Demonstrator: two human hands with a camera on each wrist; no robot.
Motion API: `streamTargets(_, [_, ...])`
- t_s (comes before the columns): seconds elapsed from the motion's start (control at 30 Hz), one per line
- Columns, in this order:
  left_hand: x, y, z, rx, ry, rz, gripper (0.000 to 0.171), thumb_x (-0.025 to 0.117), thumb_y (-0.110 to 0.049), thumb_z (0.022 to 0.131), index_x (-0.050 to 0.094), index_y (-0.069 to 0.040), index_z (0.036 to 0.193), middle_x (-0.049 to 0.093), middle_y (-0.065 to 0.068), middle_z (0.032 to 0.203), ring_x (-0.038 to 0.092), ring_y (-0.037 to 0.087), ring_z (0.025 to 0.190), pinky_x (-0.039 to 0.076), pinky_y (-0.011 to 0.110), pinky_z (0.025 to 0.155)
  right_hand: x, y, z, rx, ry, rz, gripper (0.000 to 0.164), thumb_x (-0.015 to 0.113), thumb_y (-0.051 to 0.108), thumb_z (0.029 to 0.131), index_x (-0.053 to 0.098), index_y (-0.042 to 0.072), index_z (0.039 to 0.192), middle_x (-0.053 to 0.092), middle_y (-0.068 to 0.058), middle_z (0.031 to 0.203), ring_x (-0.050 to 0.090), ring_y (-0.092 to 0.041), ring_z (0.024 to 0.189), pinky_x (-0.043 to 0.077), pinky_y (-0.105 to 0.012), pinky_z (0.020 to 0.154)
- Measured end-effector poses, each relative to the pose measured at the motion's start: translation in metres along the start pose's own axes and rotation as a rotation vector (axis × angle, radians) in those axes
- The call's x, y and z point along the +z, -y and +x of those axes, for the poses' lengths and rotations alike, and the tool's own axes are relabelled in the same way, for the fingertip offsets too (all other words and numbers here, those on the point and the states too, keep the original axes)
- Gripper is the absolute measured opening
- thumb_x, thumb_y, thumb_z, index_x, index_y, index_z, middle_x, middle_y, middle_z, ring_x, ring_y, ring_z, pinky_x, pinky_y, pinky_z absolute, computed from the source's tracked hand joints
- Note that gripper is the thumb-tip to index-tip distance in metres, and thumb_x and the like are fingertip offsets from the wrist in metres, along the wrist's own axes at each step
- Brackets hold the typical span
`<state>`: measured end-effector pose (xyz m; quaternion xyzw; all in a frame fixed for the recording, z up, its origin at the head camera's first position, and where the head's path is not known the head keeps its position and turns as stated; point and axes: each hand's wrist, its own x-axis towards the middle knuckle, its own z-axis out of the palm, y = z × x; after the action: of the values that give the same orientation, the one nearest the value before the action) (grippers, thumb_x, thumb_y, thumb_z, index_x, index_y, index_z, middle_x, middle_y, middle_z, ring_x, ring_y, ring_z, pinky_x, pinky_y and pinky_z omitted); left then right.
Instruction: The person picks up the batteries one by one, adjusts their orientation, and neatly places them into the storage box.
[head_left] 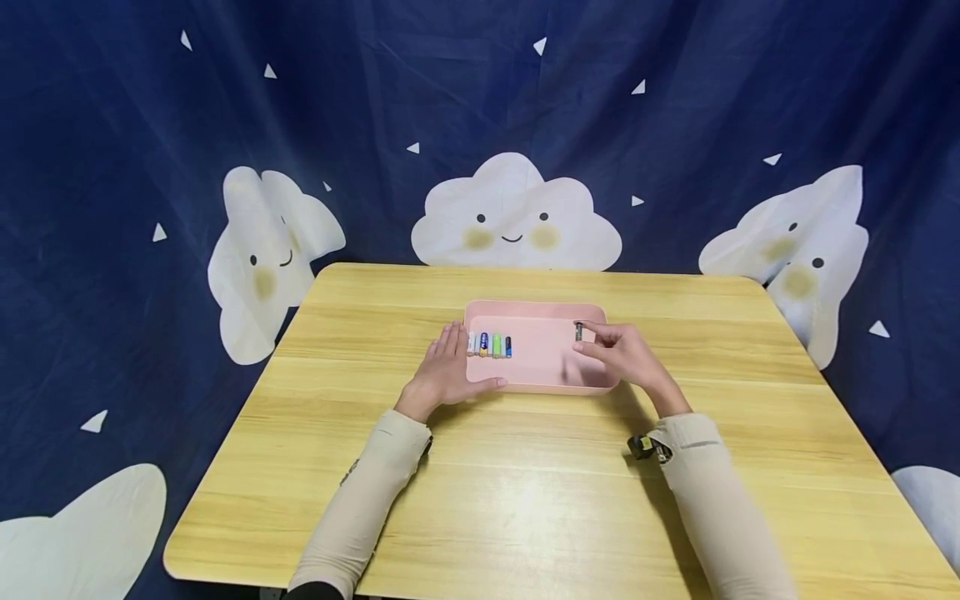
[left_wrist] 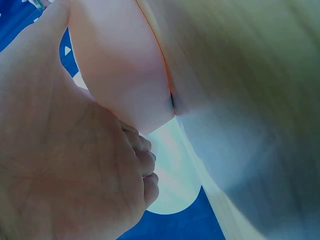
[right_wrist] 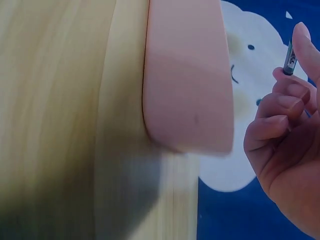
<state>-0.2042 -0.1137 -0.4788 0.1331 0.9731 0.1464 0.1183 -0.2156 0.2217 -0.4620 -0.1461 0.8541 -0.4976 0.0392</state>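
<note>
A shallow pink tray [head_left: 543, 367] lies on the wooden table. Along its left end several batteries stand side by side in a row: a white one [head_left: 472, 344], a blue one [head_left: 483, 344], a green one [head_left: 497, 345] and a small dark blue one [head_left: 508, 347] among them. My left hand [head_left: 441, 372] rests against the tray's left side, fingers extended and thumb along the front rim. Over the tray's right part, my right hand [head_left: 628, 357] pinches a small dark battery [right_wrist: 289, 59] between thumb and index finger, held upright.
The wooden table [head_left: 517, 483] extends around the tray on all sides. Behind it hangs a dark blue curtain [head_left: 480, 100] with white clouds and small triangles. A small camera [head_left: 647, 447] sits at my right wrist.
</note>
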Motion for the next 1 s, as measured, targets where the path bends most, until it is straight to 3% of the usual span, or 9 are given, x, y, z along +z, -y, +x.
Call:
streamTargets(0.17, [0.003,0.002,0.004,-0.002,0.017,-0.002,0.129,0.054,-0.083,0.085,-0.003,0.001,0.165,-0.007,0.019,0.175,-0.006,0.033,0.164,0.007,0.05,0.134,0.017,0.0,0.014,-0.059,0.021,0.019,0.049,0.077,0.014,0.094,0.063,-0.002,0.138,0.039,0.004,0.061,0.032,-0.004,0.054,0.028,-0.02,0.052])
streamTargets(0.4, [0.003,0.003,0.004,0.003,0.01,-0.009,0.129,0.054,-0.083,0.085,-0.002,0.001,0.165,-0.006,0.02,0.175,-0.005,0.033,0.164,0.007,0.05,0.134,0.037,-0.002,0.032,-0.163,0.061,0.064,0.049,0.076,0.002,0.092,0.06,-0.01,0.136,0.034,0.002,0.055,0.03,-0.004,0.05,0.026,-0.018,0.049])
streamTargets(0.67, [0.003,0.002,0.002,0.005,0.006,-0.019,0.128,0.053,-0.083,0.085,-0.001,0.001,0.165,-0.005,0.02,0.175,-0.003,0.035,0.164,0.007,0.051,0.134,0.052,-0.002,0.041,-0.096,0.053,0.016,0.047,0.08,0.011,0.091,0.066,-0.005,0.132,0.031,0.006,0.054,0.027,-0.004,0.05,0.026,-0.018,0.051])
streamTargets(0.87, [0.002,0.002,0.002,0.006,0.005,-0.018,0.129,0.052,-0.085,0.085,0.0,0.001,0.165,-0.005,0.019,0.175,-0.003,0.035,0.164,0.008,0.051,0.134,0.062,-0.005,0.047,0.006,0.124,0.023,0.049,0.077,0.018,0.094,0.064,-0.001,0.137,0.039,0.008,0.053,0.032,-0.004,0.049,0.029,-0.019,0.049])
streamTargets(1.0, [0.002,0.001,0.001,0.006,0.009,-0.02,0.128,0.052,-0.084,0.085,0.0,0.0,0.165,-0.005,0.019,0.175,-0.002,0.035,0.164,0.008,0.051,0.134,0.067,-0.005,0.05,0.02,0.151,0.013,0.047,0.077,0.016,0.094,0.064,-0.004,0.135,0.04,0.008,0.053,0.033,-0.004,0.049,0.028,-0.019,0.049])
